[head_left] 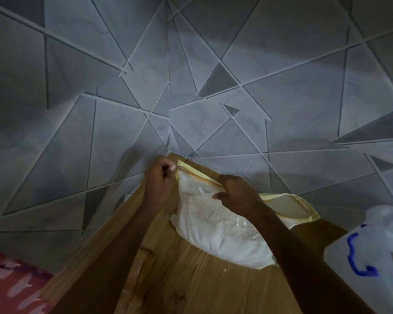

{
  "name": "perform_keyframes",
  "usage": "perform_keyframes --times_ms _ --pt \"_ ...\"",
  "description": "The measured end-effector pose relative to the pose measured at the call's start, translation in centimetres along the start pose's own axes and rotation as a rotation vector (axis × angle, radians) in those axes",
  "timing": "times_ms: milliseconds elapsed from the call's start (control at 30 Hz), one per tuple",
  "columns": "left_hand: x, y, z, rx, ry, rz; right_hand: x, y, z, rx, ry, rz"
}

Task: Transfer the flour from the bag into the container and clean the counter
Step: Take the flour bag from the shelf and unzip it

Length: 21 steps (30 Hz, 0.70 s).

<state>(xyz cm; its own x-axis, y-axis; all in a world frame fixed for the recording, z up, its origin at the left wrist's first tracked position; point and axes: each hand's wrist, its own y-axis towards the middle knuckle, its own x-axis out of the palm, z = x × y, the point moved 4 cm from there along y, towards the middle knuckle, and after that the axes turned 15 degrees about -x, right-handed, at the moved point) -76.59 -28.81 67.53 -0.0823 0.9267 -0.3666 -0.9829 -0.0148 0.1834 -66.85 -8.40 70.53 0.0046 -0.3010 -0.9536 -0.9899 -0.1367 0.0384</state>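
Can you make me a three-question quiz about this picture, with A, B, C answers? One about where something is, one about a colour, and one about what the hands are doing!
1. Where does the flour bag lie?
A. on the wooden counter
B. on the red cloth
C. inside the container

2. What colour is the handle on the clear plastic container?
A. green
B. blue
C. orange

3. What are the hands doing?
A. resting flat on the counter
B. wiping the wall
C. both gripping the bag's yellow top edge

Answers:
1 A, the bag rests on the wood.
2 B, the handle is bright blue.
3 C, the left hand and right hand each pinch that edge.
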Motion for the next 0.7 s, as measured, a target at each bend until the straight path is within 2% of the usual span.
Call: perform_keyframes --times_ms 133,267,367,467,567,700 --pt "0.0 -0.6 -0.6 -0.007 -0.078 -0.013 1.0 0.8 -0.5 0.013 -0.001 -0.033" --pt "0.5 -1.1 -1.6 -0.098 -0.147 -0.021 1.6 1.0 -0.8 0.016 -0.05 0.01" --pt "1.2 -1.6 -3.5 -0.21 -0.181 -0.019 2.4 0.6 -0.3 0.068 -0.117 0.022" --pt "2.4 -2.6 -6.3 -0.367 -0.062 -0.055 2.7 0.2 0.0 0.123 -0.208 0.069" --pt "4.5 -3.9 -10.4 -0.549 0.069 -0.182 2.3 -0.5 -0.4 0.111 -0.233 0.185" --pt "6.1 -5.6 -13.9 -0.75 0.023 -0.255 0.9 -1.6 -0.5 0.059 -0.149 0.353"
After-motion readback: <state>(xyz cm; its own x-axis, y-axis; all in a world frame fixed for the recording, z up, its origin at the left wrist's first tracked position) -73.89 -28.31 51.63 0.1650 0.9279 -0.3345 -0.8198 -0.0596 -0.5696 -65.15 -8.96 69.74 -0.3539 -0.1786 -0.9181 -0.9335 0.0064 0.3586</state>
